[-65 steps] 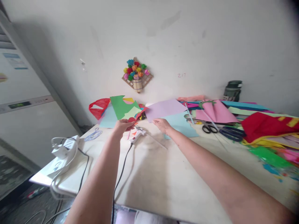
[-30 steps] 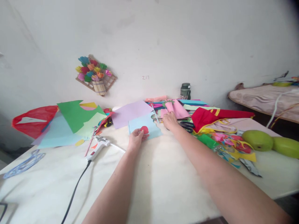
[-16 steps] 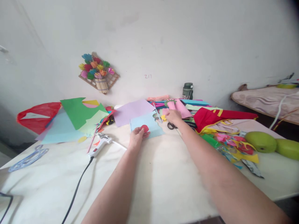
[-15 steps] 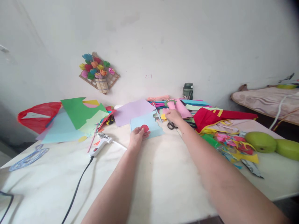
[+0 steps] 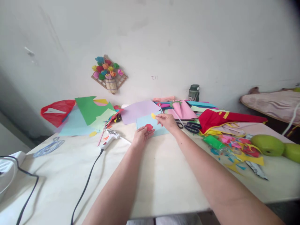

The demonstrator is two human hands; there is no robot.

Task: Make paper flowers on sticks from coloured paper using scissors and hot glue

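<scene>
My left hand [image 5: 142, 136] holds a round red piece [image 5: 149, 127] between thumb and fingers, over the near part of a light blue sheet [image 5: 142, 120]. My right hand [image 5: 167, 121] pinches a small yellow piece [image 5: 153, 116] at its fingertips, above the same sheet and a little beyond the red piece. Just right of my right hand lie black-handled scissors [image 5: 192, 127]. A pink paper cone with a green top [image 5: 177, 109] rests behind them.
A white glue gun [image 5: 109, 139] with a black cord lies to the left. Purple [image 5: 138, 111] and green [image 5: 92, 109] sheets lie at the back. Paper scraps [image 5: 246, 150], green fruits [image 5: 267, 144] and red cloth [image 5: 211, 120] are on the right. A bottle [image 5: 194, 92] stands by the wall.
My right hand has moved left from beside the pink cone and lifted the yellow piece off the table toward my left hand. The view has shifted somewhat left.
</scene>
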